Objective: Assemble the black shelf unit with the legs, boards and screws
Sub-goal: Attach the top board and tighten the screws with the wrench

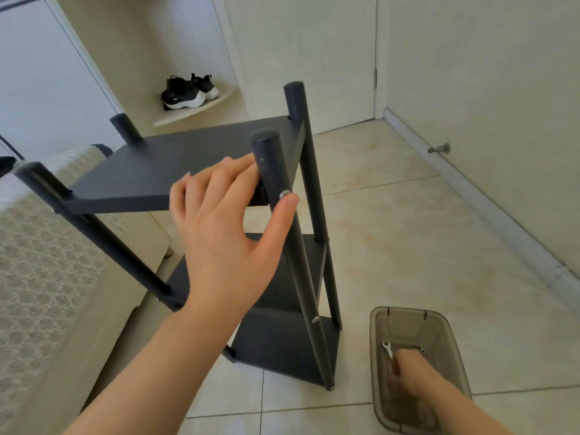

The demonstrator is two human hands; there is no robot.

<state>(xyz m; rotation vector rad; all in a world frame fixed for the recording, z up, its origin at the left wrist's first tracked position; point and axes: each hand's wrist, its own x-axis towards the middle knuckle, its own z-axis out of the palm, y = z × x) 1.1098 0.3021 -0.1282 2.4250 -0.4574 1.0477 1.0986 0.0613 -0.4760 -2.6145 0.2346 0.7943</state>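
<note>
Steadying a black shelf unit [276,340] that stands upright on a tiled floor [408,230] at the centre of the frame, a person spreads the left hand [219,221] wide over the nearest corner. The fingers lie flat on the top board [150,171] and the thumb [287,204] presses the near leg [270,164] just under a silver screw [285,194].

At 5 o'clock from the shelf, the right hand [414,372] reaches into a smoky plastic tub [408,309] beside a small wrench [388,349]. The hand is blurred and its fingers are hidden, so whether it holds anything cannot be told.

Three boards sit between four round legs.

The unit looks tall, narrow and fairly light, so it is likely to rock or tip if pushed high up. The boards appear stiff and flat-edged, while the smooth round legs probably offer a slippery grip. The surest hold seems to be where the left hand is now, at the joint of board and leg, bracing both against a turning tool. The screws are small and would be easy to drop.

A pair of black shoes [188,91] rests on a ledge at 11 o'clock, and a lace-covered couch [47,262] lies at 9 o'clock.
</note>
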